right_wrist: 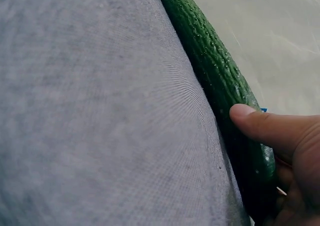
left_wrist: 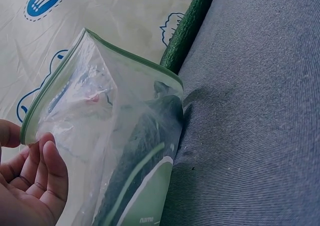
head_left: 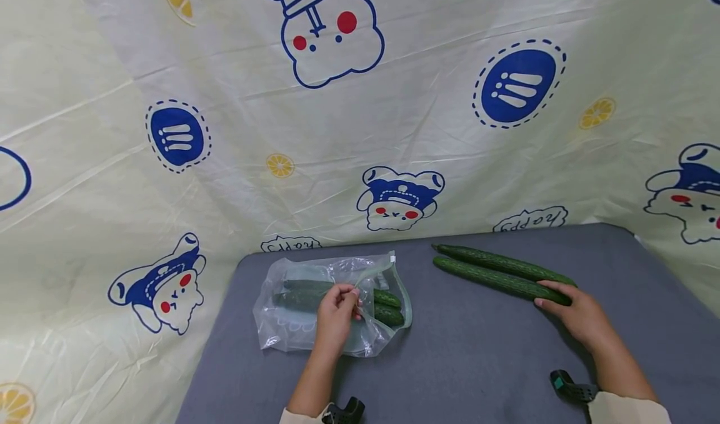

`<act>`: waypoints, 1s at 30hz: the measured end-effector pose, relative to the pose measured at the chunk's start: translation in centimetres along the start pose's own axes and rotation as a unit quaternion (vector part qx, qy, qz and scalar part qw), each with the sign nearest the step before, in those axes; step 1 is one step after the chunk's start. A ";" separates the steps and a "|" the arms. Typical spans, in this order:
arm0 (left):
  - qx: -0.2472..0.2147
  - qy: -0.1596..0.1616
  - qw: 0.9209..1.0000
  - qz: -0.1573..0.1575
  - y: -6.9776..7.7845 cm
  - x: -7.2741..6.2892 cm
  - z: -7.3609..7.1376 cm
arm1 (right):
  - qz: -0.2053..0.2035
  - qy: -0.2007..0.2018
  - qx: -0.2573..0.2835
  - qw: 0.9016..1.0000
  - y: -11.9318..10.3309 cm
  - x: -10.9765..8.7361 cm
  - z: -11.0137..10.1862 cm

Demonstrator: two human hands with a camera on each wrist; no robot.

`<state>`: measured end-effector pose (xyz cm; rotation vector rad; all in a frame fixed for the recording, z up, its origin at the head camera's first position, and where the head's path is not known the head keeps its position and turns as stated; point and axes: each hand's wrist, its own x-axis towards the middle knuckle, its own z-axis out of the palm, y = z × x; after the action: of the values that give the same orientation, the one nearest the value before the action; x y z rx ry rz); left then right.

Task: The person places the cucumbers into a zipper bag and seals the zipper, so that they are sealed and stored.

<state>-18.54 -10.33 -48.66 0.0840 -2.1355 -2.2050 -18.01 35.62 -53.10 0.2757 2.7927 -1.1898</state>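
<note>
A clear zip bag lies on the left of the table with two cucumbers inside, their ends showing at its open mouth. My left hand pinches the upper edge of that mouth between thumb and fingers, lifting it, as the left wrist view shows along the green zip strip. To the right, two more long cucumbers lie side by side. My right hand grips the nearer cucumber by its right end, thumb on the near side; the farther cucumber lies just behind it.
The grey table ends at the back against a patterned cloth hung like a wall and along the left side. Dark wrist devices sit on both forearms, one of them a black strap near the right sleeve.
</note>
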 end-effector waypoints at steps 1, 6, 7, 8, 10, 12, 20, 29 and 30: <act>-0.001 0.000 1.000 0.000 0.0 0.0 0.0 | -0.001 0.002 0.000 1.000 0.0 0.0 0.0; -0.003 0.000 1.000 0.000 -0.1 0.0 -0.1 | -0.010 0.019 0.003 1.000 -0.3 0.0 0.3; -0.003 0.000 1.000 0.002 -0.1 0.0 -0.2 | -0.014 0.022 0.005 1.000 -0.4 0.0 0.3; -0.002 0.000 1.000 0.003 -0.1 0.1 -0.2 | -0.016 0.026 0.005 1.000 -0.5 0.0 0.4; -0.001 -0.001 1.000 0.006 0.0 0.1 -0.2 | -0.021 0.031 0.010 0.999 -0.8 -0.1 0.4; 0.001 -0.002 1.000 0.008 0.0 0.0 -0.3 | -0.024 0.034 0.018 0.999 -1.1 -0.2 0.5; 0.000 0.001 1.000 0.001 -0.1 0.0 -0.4 | -0.046 0.040 0.035 0.998 -2.7 -0.7 0.2; 0.003 0.001 1.000 0.005 0.0 0.2 -0.5 | -0.070 0.012 0.037 0.997 -4.5 -1.2 -0.2; 0.002 0.001 1.000 0.005 0.0 0.2 -0.5 | -0.071 0.007 0.040 0.997 -4.7 -1.3 -0.2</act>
<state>-18.69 -10.80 -48.71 0.0765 -2.1349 -2.1945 -17.67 32.45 -49.46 0.0915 2.8211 -1.3376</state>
